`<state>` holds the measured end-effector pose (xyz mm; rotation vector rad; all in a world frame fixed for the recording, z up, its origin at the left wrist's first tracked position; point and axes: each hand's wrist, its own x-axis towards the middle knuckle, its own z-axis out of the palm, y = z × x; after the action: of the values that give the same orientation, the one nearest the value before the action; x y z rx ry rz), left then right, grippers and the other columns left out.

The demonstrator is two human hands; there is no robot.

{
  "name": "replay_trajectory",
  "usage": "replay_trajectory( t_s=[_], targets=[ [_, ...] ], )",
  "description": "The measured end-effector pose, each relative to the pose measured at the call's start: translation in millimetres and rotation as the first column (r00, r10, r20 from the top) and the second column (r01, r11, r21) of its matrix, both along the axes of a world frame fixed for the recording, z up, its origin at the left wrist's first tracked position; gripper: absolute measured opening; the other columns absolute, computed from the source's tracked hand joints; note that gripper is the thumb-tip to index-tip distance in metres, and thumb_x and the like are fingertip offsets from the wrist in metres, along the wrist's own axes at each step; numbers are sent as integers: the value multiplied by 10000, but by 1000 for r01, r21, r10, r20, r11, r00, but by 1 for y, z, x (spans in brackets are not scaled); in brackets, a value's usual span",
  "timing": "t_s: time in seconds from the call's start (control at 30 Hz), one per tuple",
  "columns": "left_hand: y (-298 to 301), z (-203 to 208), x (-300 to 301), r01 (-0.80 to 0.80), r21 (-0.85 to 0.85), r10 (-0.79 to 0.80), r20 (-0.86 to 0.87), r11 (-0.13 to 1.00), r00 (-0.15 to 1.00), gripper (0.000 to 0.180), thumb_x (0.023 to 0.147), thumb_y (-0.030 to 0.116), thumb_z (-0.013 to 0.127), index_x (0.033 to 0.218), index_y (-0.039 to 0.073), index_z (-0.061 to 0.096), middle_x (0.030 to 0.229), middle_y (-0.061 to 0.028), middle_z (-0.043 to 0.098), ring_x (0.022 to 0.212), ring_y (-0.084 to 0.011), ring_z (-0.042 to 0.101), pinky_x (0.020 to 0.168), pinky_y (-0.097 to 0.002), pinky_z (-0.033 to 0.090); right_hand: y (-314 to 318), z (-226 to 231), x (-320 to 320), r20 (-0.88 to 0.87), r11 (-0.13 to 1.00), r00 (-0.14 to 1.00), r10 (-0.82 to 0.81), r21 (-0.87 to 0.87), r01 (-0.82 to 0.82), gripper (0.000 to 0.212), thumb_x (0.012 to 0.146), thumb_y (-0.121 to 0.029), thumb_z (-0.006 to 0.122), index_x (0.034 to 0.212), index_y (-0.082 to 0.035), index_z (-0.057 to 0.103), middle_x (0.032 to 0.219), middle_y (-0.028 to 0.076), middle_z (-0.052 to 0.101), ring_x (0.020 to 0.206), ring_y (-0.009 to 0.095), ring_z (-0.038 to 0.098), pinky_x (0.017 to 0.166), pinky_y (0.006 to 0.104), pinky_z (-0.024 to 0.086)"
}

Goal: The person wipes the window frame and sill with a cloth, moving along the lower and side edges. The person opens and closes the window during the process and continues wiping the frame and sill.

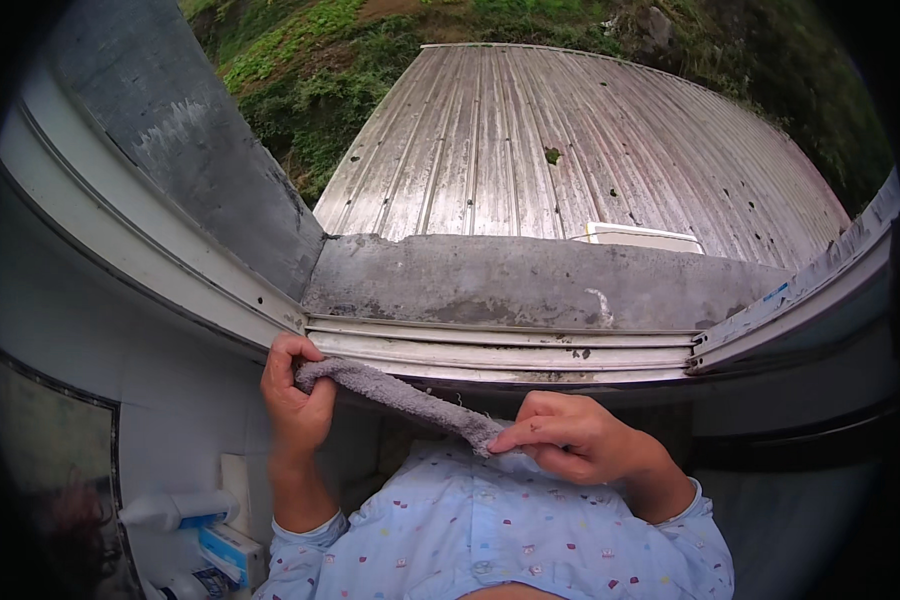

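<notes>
A greyish-purple cloth (400, 395), fuzzy and rolled or folded into a long strip, stretches between my two hands just inside a window. My left hand (298, 392) grips its left end beside the corner of the sill track. At the lower right end, my right hand (568, 438) pinches the cloth between thumb and fingers. Behind the cloth runs the white window track (500, 352), its grooves marked with dark dirt. The left end of the cloth lies close to the track; whether it touches is hard to tell.
Beyond the track lies a grey concrete ledge (530, 285), then a corrugated metal roof (570, 150) and greenery. White frame sides rise at left (140, 220) and right (800, 290). At lower left are a white bottle (175, 510), a blue-and-white box (232, 555) and a dark-edged mirror (55, 460).
</notes>
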<state>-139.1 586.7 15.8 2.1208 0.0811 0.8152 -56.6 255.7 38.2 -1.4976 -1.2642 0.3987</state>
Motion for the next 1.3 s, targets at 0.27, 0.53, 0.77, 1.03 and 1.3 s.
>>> replay_trajectory(
  t_s=[0.27, 0.53, 0.77, 1.03, 1.3],
  targets=[
    [-7, -33, 29, -326, 429, 341, 45, 842, 939, 321, 692, -91, 691, 942, 18, 521, 981, -154, 512, 910, -369, 550, 830, -462, 465, 61, -50, -4, 302, 993, 951, -64, -76, 90, 376, 851, -7, 634, 1209, -119, 646, 883, 61, 538, 786, 266, 564, 723, 381, 456],
    [-8, -41, 29, -177, 568, 284, -104, 804, 953, 140, 750, 42, 760, 874, 55, 695, 923, -82, 626, 956, -305, 599, 884, -444, 417, 46, -56, 2, 240, 978, 955, -175, -72, 197, 373, 808, -10, 653, 1166, -115, 671, 870, 64, 563, 801, 272, 592, 735, 382, 467],
    [-35, -30, 33, -59, 586, 159, -120, 808, 980, 94, 772, 33, 741, 858, 31, 705, 923, -81, 625, 924, -286, 598, 871, -433, 402, 35, -51, 3, 238, 986, 959, -154, -21, 164, 365, 801, 1, 656, 1152, -95, 682, 837, 58, 547, 757, 251, 569, 702, 365, 445],
    [-66, -42, 40, -56, 569, 125, -82, 820, 989, 145, 769, -2, 726, 906, 17, 682, 938, -105, 613, 911, -304, 593, 861, -440, 410, 9, -52, 8, 163, 975, 961, -223, 20, 223, 393, 733, 62, 642, 1095, -67, 727, 785, 70, 549, 704, 258, 567, 661, 370, 458],
    [-100, -44, 47, -6, 501, 62, -97, 865, 993, 158, 758, -3, 730, 901, 14, 666, 940, -114, 605, 904, -316, 588, 849, -443, 419, -31, -59, 11, 36, 961, 960, -278, 5, 278, 433, 693, 77, 618, 1093, -46, 729, 783, 83, 558, 699, 259, 562, 635, 367, 460]
  ],
)
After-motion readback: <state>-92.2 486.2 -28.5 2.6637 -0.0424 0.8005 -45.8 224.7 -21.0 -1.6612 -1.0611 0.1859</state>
